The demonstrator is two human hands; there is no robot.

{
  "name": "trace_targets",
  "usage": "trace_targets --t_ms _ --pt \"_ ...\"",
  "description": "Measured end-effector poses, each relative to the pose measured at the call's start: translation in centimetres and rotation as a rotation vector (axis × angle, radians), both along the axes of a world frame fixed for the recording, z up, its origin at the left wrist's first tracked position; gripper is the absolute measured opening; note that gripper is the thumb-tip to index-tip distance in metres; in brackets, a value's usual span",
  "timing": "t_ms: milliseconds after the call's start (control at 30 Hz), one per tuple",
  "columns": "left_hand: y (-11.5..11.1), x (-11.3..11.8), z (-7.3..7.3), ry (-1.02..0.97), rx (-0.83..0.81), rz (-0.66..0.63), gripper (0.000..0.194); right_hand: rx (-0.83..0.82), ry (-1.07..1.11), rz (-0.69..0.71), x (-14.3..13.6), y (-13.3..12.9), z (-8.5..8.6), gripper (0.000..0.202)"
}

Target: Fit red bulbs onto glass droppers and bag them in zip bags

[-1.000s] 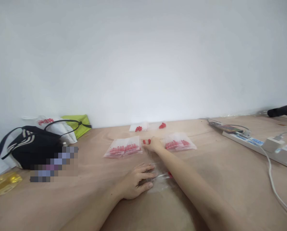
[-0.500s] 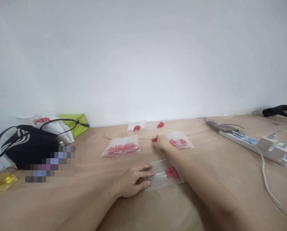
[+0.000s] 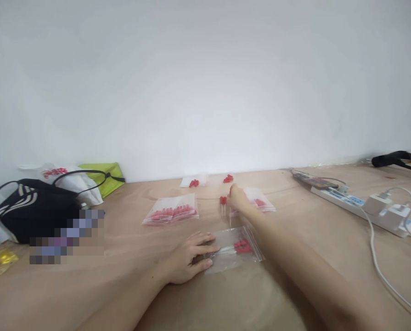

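My left hand (image 3: 191, 257) lies with its fingers spread, pressing the left end of a clear zip bag (image 3: 222, 265) onto the table. Inside this bag are several red-handled thin-shafted tools (image 3: 243, 247), their handles toward the right. Farther out, my right hand (image 3: 239, 197) pinches a red-handled tool with a thin pale shaft (image 3: 230, 216), which points down toward the table. Just left of it stand or lie a couple more red-handled tools (image 3: 223, 201); their exact kind is too small to tell.
Filled zip bags (image 3: 171, 209) lie at the left, others (image 3: 260, 200) behind my right hand. Small red bundles (image 3: 194, 183) on bags sit near the wall. A black bag (image 3: 40, 211) stands left; a power strip (image 3: 350, 200) with chargers, cable and phone (image 3: 315, 180) lies right.
My right hand has shifted slightly right and up, lifting a red-handled tool whose shaft now shows. Other red-handled tools are uncovered beside it. My left hand stays on the bag.
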State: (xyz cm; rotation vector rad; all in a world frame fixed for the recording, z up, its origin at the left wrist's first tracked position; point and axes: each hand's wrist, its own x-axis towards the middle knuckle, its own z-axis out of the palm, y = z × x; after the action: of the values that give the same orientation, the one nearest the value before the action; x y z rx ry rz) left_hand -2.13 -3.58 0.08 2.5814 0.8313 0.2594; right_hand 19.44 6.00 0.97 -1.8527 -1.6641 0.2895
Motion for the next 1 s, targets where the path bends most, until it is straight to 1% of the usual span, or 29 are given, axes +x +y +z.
trace_targets --t_ms 100,167,233,267,333,433,500,567,667,767,867,933,1000 --pt "0.0 0.0 0.1 0.018 0.008 0.004 0.035 0.126 0.070 0.017 2.3 -2.2 0.7 0.034" --pt "0.0 0.1 0.2 0.026 0.013 0.004 0.035 0.199 0.154 -0.001 4.2 -4.2 0.4 0.030" --pt "0.1 0.1 0.1 0.028 0.015 0.004 0.035 0.304 0.432 -0.032 6.0 -6.3 -0.5 0.029" --pt "0.2 0.1 0.1 0.028 0.016 0.003 0.035 0.321 0.545 -0.051 6.7 -7.2 -1.1 0.030" --pt "0.3 0.1 0.0 0.033 0.019 -0.002 0.035 0.318 0.697 -0.076 7.7 -8.7 -2.3 0.031" --pt "0.4 0.1 -0.1 0.044 0.023 -0.007 0.035 0.289 0.862 -0.090 8.1 -9.5 -3.8 0.029" --pt "0.4 0.1 -0.1 0.050 0.025 -0.004 0.035 0.266 0.972 -0.093 7.8 -9.5 -4.3 0.028" --pt "0.4 0.2 0.0 0.048 0.022 -0.002 0.035 0.241 1.074 -0.092 7.2 -9.4 -4.5 0.027" --pt "0.3 0.2 0.1 0.042 0.021 -0.011 0.034 0.174 1.194 -0.069 6.1 -9.7 -4.2 0.026" --pt "0.1 0.1 0.1 0.033 0.030 -0.002 0.041 0.063 1.192 0.030 5.2 -10.7 -3.8 0.029" --pt "0.0 0.1 0.0 0.015 0.032 0.023 0.049 -0.033 1.066 0.190 4.8 -11.5 -3.6 0.033" --pt "0.0 0.1 -0.1 0.004 0.032 0.024 0.049 -0.089 0.975 0.286 4.7 -11.7 -3.6 0.035" --pt "0.1 0.1 -0.1 -0.006 0.037 0.016 0.048 -0.135 0.905 0.330 4.5 -11.5 -3.7 0.036"
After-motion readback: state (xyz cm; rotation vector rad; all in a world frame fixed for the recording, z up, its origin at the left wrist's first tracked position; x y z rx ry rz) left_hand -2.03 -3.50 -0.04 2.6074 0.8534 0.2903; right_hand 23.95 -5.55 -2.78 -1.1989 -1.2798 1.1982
